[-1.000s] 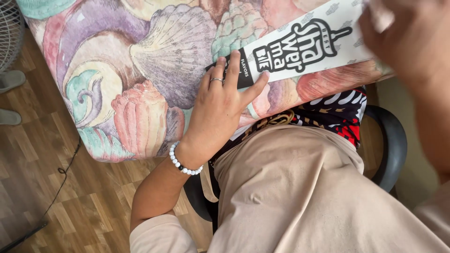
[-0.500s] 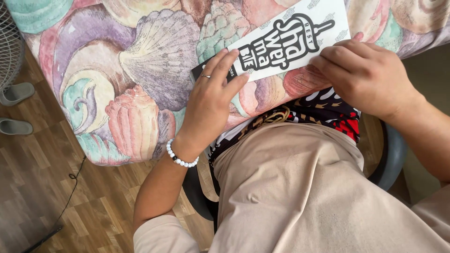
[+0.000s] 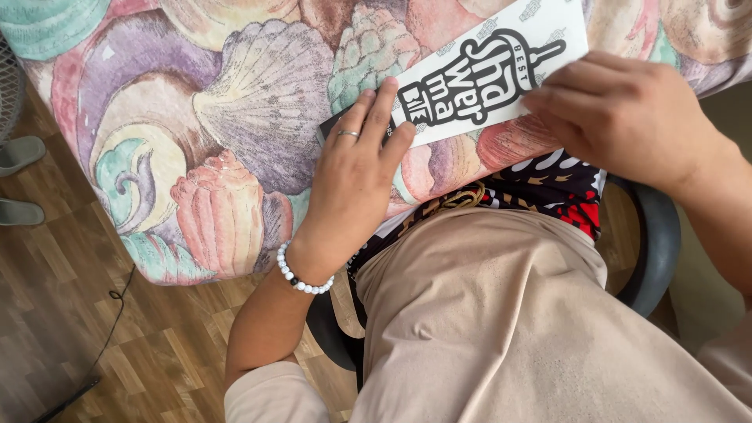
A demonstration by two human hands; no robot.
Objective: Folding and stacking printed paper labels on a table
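Lying flat on the counter (image 3: 235, 157), which is draped in a seashell-print cloth, the sleeve (image 3: 470, 74) is a long white paper piece with bold black lettering and a black end.

Head view: the sleeve's long axis runs diagonally, from lower left near the counter's edge up toward the upper right. The left hand (image 3: 352, 180) rests palm-down at the lower, black end; its fingers (image 3: 376, 110) are extended, nearly straight and pressed onto the sleeve, gripping nothing. The right hand (image 3: 627, 117) covers the upper right part; its fingers (image 3: 564, 94) are laid flat on the white surface, curled slightly, with nothing enclosed. Both hands touch the sleeve, so neither is nearer. The sleeve lies ahead of the left fingers, up and to the right.

A bead bracelet (image 3: 301, 278) circles the left wrist.
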